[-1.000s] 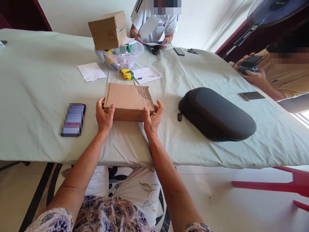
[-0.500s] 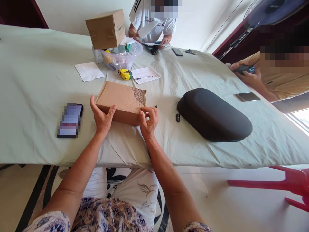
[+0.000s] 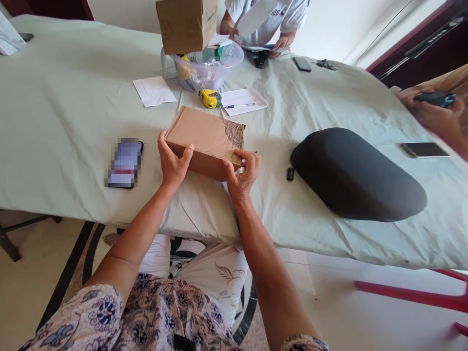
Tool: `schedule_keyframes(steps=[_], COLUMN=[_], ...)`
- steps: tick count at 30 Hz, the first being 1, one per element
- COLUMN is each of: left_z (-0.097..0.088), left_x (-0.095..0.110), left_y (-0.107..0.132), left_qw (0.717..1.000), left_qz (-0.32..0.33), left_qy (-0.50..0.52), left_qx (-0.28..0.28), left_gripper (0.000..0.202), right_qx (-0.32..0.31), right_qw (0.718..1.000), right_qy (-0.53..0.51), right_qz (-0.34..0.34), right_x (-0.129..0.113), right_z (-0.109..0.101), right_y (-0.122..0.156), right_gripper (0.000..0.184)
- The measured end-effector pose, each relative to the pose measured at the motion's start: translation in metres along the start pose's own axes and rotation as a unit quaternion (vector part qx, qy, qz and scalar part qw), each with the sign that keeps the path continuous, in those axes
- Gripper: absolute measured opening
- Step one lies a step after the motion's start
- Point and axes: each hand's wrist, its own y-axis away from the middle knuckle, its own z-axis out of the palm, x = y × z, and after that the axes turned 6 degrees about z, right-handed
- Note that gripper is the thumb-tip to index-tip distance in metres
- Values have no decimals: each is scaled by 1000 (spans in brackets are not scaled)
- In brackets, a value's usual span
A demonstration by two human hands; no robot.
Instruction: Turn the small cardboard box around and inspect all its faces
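A brown cardboard box rests on the cloth-covered table in front of me, with dark curved lines across its right top corner. My left hand is wrapped round its left end, thumb on the front top edge. At the right front corner, my right hand grips the box, its thumb on the front face and its fingers bent at the right end. A small pale bit and a dark tip show by these fingers; I cannot make out what they belong to. The underside of the box is hidden.
Beyond the box lie a yellow tape measure, papers with a pen and a plastic basin bearing another carton. A phone is at left, a dark case at right. Two people sit around the table.
The camera view has shifted, so the table's things appear farther right and mostly higher. Both hands keep their hold on the box, which shows little movement on the table.
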Motion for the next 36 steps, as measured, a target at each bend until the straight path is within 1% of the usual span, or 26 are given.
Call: schedule_keyframes(steps=[3,5,7,10,12,15,18,20,24,26,28,31,34,36], left_z=[1,2,2,5,8,11,12,11,9,9,8,8,8,8], left_x=[5,7,8,9,10,13,16,17,20,22,23,25,23,21], left_y=[3,3,2,3,7,16,23,24,22,22,22,23,24,23], left_qw=[998,997,996,997,996,992,985,983,984,985,984,984,983,981], left_qz=[48,68,66,62,67,85,113,122,112,109,109,107,108,114], left_qy=[-31,-45,-55,-50,-34,-17,-12,-14,-15,-13,-12,-9,1,9], left_qx=[16,8,-2,-18,-40,-91,-130,-137,-135,-136,-138,-141,-150,-157], left_gripper=[97,92,88,89,86,83,90,96,101,102,105,105,98,95], right_qx=[-2,-7,-8,-7,-30,-68,-67,-74,-106,-100,-73,-5,55,76], right_qw=[1000,999,998,994,993,990,988,989,992,993,996,997,992,988], right_qy=[0,-6,-18,-28,-16,-4,-27,-33,-39,-48,-58,-72,-78,-84], right_qz=[-14,-32,-60,-103,-116,-126,-135,-120,-61,-28,4,41,77,104], right_x=[-1,-2,-5,-9,-12,-14,-16,-17,-15,-11,-5,6,18,25], right_z=[-1,-2,-2,-2,1,7,12,12,7,5,5,3,0,-3], right_y=[-1,-1,1,4,8,13,16,16,10,5,0,-10,-18,-22], right_gripper=[51,49,44,39,39,35,28,28,40,45,49,51,54,54])
